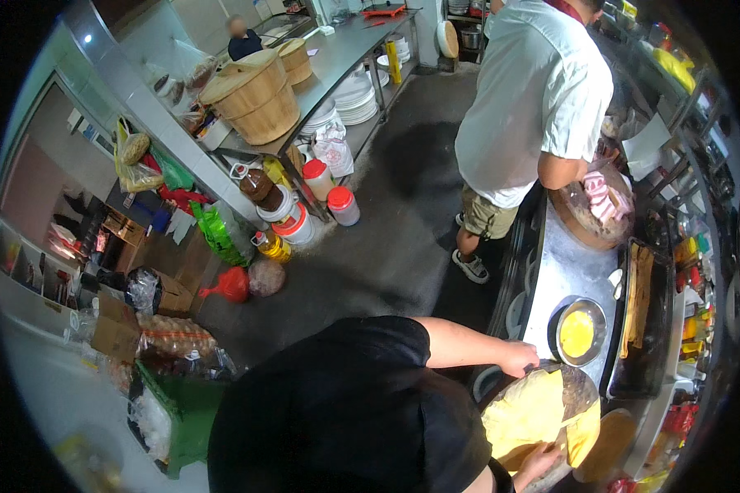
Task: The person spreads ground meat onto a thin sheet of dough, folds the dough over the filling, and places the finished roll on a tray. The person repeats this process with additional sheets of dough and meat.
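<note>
Thin yellow sheets [524, 400], which look like cooked egg, lie over a round chopping block [583, 388] at the lower right. My left hand [521, 358] is at the upper edge of the sheets with its fingers curled; what lies under them is hidden. On the lower part of the sheets rests my right hand [539, 459], its fingers bent at a fold. Whether it pinches the sheet, I cannot tell. Just beyond my left hand, a steel bowl [599, 326] holds yellow liquid like beaten egg.
A co-worker in a white shirt [524, 105] stands farther along the steel counter [549, 271], at another chopping block [570, 219] with pieces of meat. A dark tray [644, 370] flanks the bowl. Behind me are a green bin [191, 413] and bags. Wooden tubs [253, 105] stand on another table.
</note>
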{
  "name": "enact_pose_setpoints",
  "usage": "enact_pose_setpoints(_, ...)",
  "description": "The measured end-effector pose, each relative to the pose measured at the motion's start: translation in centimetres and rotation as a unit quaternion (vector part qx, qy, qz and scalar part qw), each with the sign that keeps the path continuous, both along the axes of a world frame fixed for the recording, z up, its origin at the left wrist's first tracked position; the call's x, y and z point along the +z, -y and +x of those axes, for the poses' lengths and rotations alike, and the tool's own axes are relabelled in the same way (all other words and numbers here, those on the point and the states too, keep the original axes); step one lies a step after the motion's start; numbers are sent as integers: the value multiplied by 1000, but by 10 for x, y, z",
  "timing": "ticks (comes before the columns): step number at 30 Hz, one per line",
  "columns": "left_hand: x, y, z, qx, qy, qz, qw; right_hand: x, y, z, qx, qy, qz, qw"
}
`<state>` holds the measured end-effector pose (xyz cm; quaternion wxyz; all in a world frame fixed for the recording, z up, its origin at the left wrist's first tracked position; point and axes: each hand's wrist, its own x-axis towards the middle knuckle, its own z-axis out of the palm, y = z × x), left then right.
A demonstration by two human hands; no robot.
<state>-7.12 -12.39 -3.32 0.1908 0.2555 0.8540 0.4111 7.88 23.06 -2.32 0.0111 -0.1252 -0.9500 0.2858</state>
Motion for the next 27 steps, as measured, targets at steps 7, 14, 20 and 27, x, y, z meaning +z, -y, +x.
enact_pose_setpoints(7, -45, 69, 14, 87, -9, 13, 996, 0, -4, -5, -1, 5, 39, 999)
enact_pose_setpoints(14, -119, 239, 110, 411, 160, -62, 895, 3, 15, -30, 28, -17, 56, 998)
enact_pose_setpoints(20, -163, 337, 268, 440, 95, -222, 865, 6, 35, -34, 47, -12, 57, 997)
enact_pose_setpoints(27, -165, 318, 342, 409, 185, -161, 879, 8, 43, -42, 72, -11, 63, 995)
